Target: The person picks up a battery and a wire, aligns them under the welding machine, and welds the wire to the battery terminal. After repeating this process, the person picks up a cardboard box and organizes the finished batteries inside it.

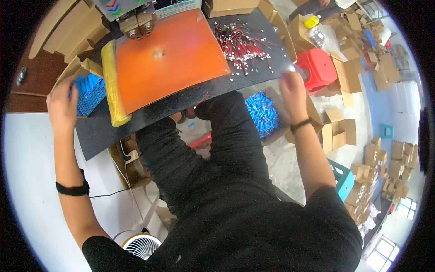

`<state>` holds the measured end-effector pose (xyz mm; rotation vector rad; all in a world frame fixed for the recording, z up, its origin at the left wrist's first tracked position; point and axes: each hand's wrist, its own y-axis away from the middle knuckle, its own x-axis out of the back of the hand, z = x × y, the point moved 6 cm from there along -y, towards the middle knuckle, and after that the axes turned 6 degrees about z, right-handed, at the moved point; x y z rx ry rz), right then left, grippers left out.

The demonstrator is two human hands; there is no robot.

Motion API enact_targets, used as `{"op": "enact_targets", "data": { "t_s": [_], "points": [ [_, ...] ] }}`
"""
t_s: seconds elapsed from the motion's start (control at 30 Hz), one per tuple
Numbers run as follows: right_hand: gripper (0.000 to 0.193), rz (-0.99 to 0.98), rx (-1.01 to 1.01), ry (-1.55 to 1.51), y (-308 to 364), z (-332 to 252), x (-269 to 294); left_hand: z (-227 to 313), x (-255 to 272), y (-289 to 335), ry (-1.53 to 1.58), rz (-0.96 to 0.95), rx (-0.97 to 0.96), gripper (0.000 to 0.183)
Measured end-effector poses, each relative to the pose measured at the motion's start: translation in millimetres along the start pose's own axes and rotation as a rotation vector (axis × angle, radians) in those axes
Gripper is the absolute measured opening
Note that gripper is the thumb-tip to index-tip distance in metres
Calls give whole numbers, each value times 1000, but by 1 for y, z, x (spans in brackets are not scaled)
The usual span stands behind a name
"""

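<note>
At the left end of the black table, my left hand [62,106] has its fingers curled against blue cylindrical battery cells [90,96], packed upright in rows in a cardboard box. Blue shows between thumb and fingers; how many cells it grips is hidden. Off the table's right end hangs my right hand [293,93], its fingers smeared by motion. An orange mat [172,59] covers the middle of the table. Beyond it stands a machine with two metal heads [140,31]. Right of the mat lies a heap of red and black wire leads [242,47] with white connectors.
Below the table's right side, a cardboard box holds loose blue cells [263,113]. A yellow roll edge [110,84] runs along the mat. A red stool [319,70], a teal crate [340,181] and many cartons stand at right. A white fan [142,246] sits lower left.
</note>
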<state>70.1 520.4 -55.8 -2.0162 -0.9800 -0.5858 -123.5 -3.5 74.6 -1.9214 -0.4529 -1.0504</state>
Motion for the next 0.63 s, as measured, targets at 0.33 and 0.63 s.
{"op": "enact_targets", "data": {
  "t_s": [0.33, 0.63],
  "points": [
    [20, -157, 251, 410, -81, -51, -61, 137, 20, -18, 733, -93, 188, 26],
    [23, -197, 90, 380, -121, -83, -3, 148, 3, -43, 652, -288, 314, 32]
  ]
}}
